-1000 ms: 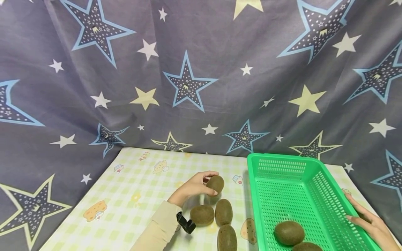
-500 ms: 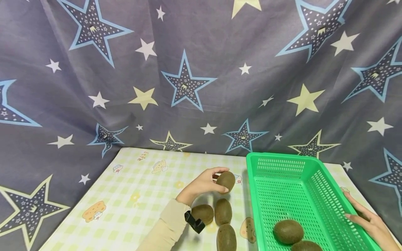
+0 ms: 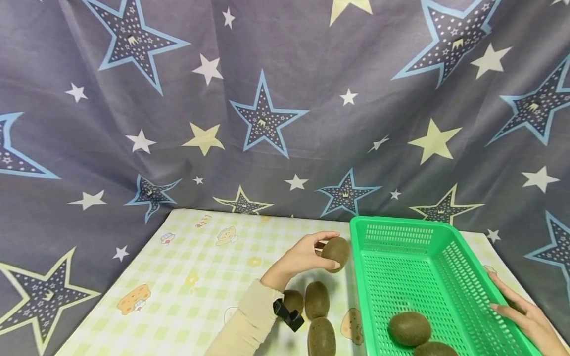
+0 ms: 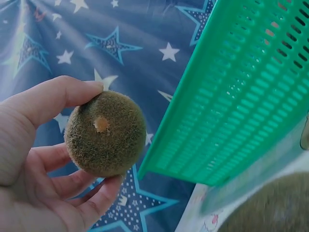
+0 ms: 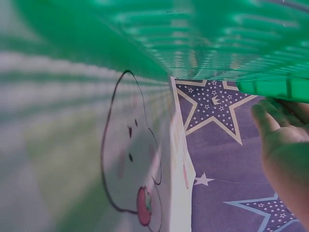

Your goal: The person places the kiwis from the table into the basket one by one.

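Observation:
My left hand (image 3: 307, 254) holds a brown fuzzy kiwi (image 3: 336, 254) just left of the green plastic basket (image 3: 357, 277), above the table. In the left wrist view, the thumb and fingers pinch that kiwi (image 4: 106, 135) from both sides, its stem end facing the camera. At the basket's right side, my right hand (image 3: 523, 316) grips the rim, also seen in the right wrist view beside the green rim (image 5: 275, 88). Two kiwis lie in the basket, one whole (image 3: 409, 329) and one cut off by the frame edge (image 3: 435, 349).
On the checked tablecloth (image 3: 178, 291) stand two kiwis in a line, a nearer one (image 3: 321, 337) and a farther one (image 3: 317, 300). Another kiwi (image 3: 292, 300) is partly hidden by the black wrist strap (image 3: 288, 315). A star-patterned curtain (image 3: 267, 173) hangs behind the table.
My left hand has carried its kiwi to the right and slightly away, closer to the basket's left wall. The right hand and basket have stayed in place.

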The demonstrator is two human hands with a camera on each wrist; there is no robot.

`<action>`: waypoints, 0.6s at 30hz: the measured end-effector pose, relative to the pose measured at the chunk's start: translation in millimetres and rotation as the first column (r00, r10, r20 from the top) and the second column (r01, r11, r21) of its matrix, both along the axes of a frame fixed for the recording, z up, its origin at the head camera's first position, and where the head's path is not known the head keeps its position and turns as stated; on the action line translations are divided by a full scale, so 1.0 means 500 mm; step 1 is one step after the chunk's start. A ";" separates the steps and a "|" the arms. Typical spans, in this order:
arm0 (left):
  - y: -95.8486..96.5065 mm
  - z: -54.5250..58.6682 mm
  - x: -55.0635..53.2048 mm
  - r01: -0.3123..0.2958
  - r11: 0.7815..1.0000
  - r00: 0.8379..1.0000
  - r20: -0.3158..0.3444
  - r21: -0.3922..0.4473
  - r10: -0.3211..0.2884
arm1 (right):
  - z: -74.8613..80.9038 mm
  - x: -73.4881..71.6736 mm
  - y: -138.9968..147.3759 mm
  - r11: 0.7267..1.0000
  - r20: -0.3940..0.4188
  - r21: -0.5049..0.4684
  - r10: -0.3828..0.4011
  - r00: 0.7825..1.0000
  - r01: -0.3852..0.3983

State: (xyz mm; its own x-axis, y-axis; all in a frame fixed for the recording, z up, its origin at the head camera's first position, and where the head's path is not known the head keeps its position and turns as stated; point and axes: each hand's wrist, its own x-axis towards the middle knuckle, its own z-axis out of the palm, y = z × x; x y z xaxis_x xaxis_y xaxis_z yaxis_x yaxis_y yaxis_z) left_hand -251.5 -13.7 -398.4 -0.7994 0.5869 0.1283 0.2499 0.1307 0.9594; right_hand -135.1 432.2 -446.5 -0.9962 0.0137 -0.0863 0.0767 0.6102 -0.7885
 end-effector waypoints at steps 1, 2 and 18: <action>0.004 0.001 0.001 0.001 1.000 1.000 -0.001 0.002 -0.001 | -0.001 0.001 0.000 1.000 -0.002 -0.001 -0.002 1.000 0.002; 0.007 0.002 0.003 0.003 1.000 1.000 -0.003 0.004 -0.003 | -0.003 0.001 0.000 1.000 -0.007 -0.002 -0.002 1.000 0.002; 0.076 0.011 0.021 0.053 0.998 0.998 -0.039 0.017 -0.052 | -0.001 0.000 -0.008 0.999 0.010 -0.050 0.022 1.000 -0.022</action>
